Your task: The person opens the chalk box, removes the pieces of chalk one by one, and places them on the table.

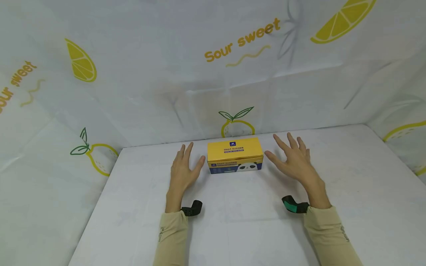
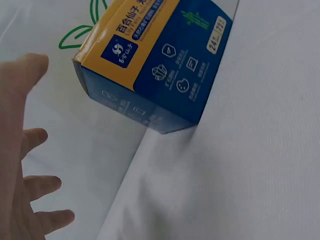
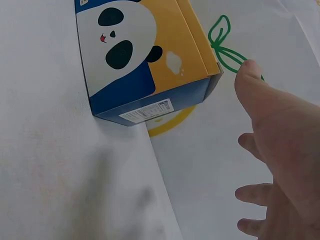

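Observation:
A yellow and blue cardboard box (image 1: 235, 155) with a panda face on its front lies on the white table near the back wall, its lid closed. To its left, my left hand (image 1: 183, 170) is held with fingers spread and thumb toward the box, a small gap between them. On the other side my right hand (image 1: 294, 162) is spread likewise, thumb close to the box's right end. The left wrist view shows the box's blue end (image 2: 130, 102); the right wrist view shows the end with a white barcode label (image 3: 147, 111). Both hands hold nothing.
The white tabletop (image 1: 233, 229) stretches in front of the box. Behind it hangs a white cloth (image 1: 159, 74) printed with lemons and lettering, which also covers the left and right sides. A dark camera mount (image 1: 193, 208) sits on the left wrist, another (image 1: 294, 205) on the right.

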A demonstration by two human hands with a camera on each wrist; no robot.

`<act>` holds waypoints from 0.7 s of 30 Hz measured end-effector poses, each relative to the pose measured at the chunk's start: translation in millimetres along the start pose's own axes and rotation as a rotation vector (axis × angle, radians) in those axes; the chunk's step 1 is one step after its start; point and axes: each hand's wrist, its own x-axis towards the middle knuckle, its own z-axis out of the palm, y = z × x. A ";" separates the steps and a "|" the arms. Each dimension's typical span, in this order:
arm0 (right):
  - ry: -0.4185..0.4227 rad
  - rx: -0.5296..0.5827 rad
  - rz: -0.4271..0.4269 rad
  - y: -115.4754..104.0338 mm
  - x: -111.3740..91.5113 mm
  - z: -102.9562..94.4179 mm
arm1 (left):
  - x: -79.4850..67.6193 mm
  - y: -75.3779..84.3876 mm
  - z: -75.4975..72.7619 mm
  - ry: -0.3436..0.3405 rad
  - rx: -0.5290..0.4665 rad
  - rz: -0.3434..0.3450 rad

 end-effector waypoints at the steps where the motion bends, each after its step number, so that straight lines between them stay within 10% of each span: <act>1: -0.003 0.014 -0.005 -0.7 1.3 0.9 | 1.0 0.1 2.1 -0.003 -0.064 0.009; 8: -0.020 0.220 -0.078 -3.7 13.0 12.7 | 4.6 2.7 24.1 -0.100 -0.501 0.059; 21: -0.105 0.519 -0.130 4.3 22.2 45.6 | 5.3 0.1 53.1 -0.216 -0.613 0.164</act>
